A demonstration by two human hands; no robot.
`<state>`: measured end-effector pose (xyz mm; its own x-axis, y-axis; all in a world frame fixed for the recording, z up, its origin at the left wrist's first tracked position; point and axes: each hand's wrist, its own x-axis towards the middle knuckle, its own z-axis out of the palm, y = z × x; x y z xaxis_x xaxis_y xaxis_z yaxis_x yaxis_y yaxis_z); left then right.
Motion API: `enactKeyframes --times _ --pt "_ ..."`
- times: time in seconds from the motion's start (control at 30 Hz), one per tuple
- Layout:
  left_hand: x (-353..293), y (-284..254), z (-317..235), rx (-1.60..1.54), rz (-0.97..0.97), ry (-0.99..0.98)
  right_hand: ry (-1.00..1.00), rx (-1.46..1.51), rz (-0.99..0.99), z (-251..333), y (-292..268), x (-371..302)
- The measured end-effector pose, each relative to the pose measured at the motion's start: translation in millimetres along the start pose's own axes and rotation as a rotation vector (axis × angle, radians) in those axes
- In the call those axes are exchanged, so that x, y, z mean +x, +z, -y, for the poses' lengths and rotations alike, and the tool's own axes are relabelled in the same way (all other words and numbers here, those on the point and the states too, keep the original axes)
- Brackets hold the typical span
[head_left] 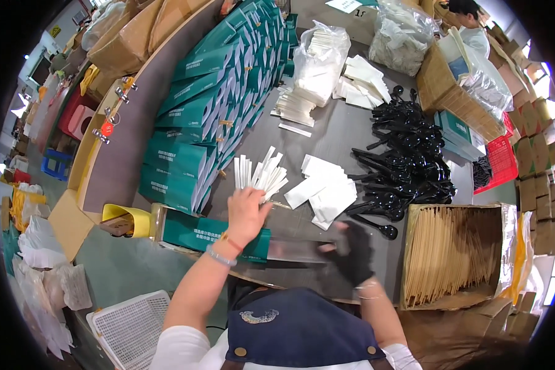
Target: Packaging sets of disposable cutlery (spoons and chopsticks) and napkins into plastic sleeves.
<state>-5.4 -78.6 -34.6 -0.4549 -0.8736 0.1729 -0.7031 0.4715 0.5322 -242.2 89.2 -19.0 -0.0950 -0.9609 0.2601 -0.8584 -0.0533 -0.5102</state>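
Left grip clenched on white paper sticks fanned mid-desk; right grip, gloved black, pinching a clear sleeve at the near edge; black spoons heaped toward the right edge.

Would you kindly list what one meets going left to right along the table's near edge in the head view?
Yellow tape dispenser → left hand on white sachets → gloved right hand → box of wooden chopsticks.
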Motion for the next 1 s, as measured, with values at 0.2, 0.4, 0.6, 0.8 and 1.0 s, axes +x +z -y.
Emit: enactKeyframes --times 0.2,0.4,0.6,0.8,1.0 --pt "18.5 5.7 11.6 0.135 0.039 -0.006 0.694 -0.228 -0.646 -170.8 -126.7 -163.0" --pt "22.8 22.1 -16.1 -0.271 0.191 -0.149 0.981 -0.402 -0.351 -154.0 -166.8 -167.6" --pt "30.6 46.9 -37.9 -0.008 0.043 -0.014 1.060 -0.590 -0.243 -155.9 -161.5 -170.8" --pt "25.7 18.4 -39.8 -0.242 0.160 -0.065 0.876 -0.081 -0.608 -111.5 -140.2 -122.0" --pt "-12.5 -19.6 -53.5 -0.296 0.544 0.098 0.491 -0.085 -0.135 -62.3 -52.7 -17.8"
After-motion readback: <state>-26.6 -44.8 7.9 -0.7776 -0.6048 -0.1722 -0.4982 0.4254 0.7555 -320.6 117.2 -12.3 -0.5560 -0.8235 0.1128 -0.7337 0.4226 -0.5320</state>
